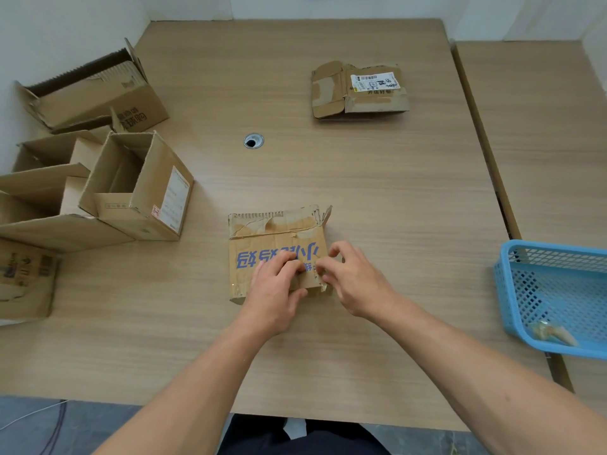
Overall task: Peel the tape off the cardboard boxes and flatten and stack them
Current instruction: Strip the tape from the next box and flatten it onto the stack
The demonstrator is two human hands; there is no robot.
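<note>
A small cardboard box [262, 238] with blue printed characters lies in the middle of the table [361, 178], with torn tape across its top. My left hand [276, 290] rests on the box's near right part, fingers curled onto the cardboard. My right hand [354, 280] is beside it at the box's right edge, its fingertips pinching a strip of tape [317, 269] there. A flattened box [359, 90] with a white label lies at the far right.
Several open cardboard boxes [138, 185] crowd the table's left side, one long box [95, 90] at the far left. A blue plastic basket [555, 293] with crumpled tape stands at the right edge. A cable hole [253, 140] is in the tabletop.
</note>
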